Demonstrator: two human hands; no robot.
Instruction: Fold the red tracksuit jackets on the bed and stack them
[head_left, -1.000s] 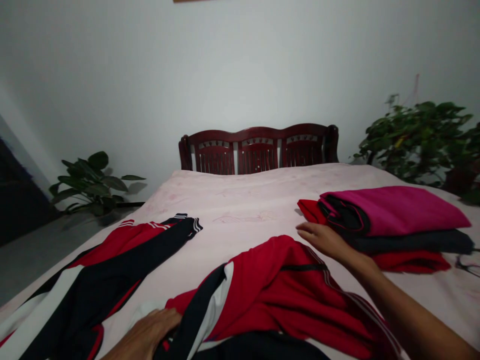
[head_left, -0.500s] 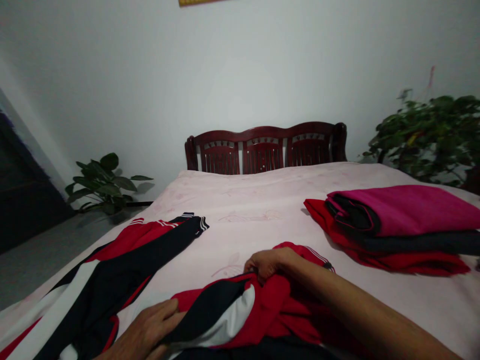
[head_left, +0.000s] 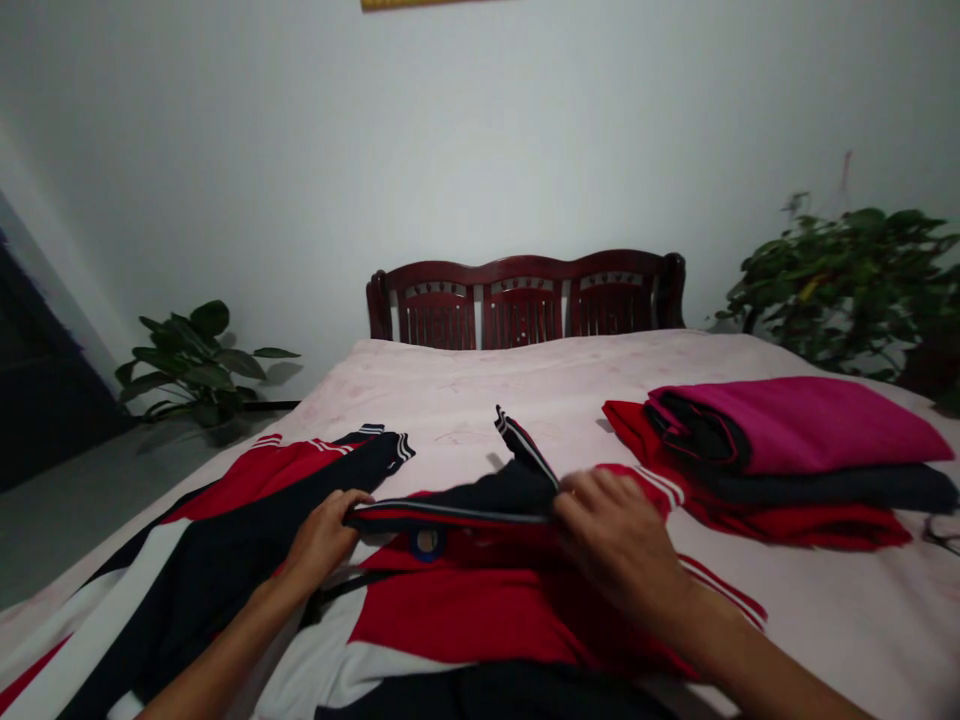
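Observation:
A red, navy and white jacket (head_left: 472, 610) lies across the near middle of the bed. Its zip edge (head_left: 450, 513) is stretched between my two hands, lifted off the rest of the cloth. My left hand (head_left: 330, 535) pinches the left end of that edge. The other end is gripped by my right hand (head_left: 622, 540), near a striped collar strip (head_left: 525, 445) that sticks up. A round blue badge (head_left: 427, 541) shows just under the edge. Striped red cuffs or hems (head_left: 724, 590) come out on the right. The jacket's nearest part runs out of view.
Another red, navy and white garment (head_left: 240, 530) is spread on the left. Folded clothes, a magenta piece (head_left: 817, 425) on top, are stacked at the right on the pink bedsheet (head_left: 450, 385). Behind stand a dark wooden headboard (head_left: 521, 300) and potted plants (head_left: 195, 365) on both sides.
My left hand has moved up and forward with the jacket's edge. My right hand has shifted right. The front edge is now drawn out straight between them, and the badge and collar have come into view.

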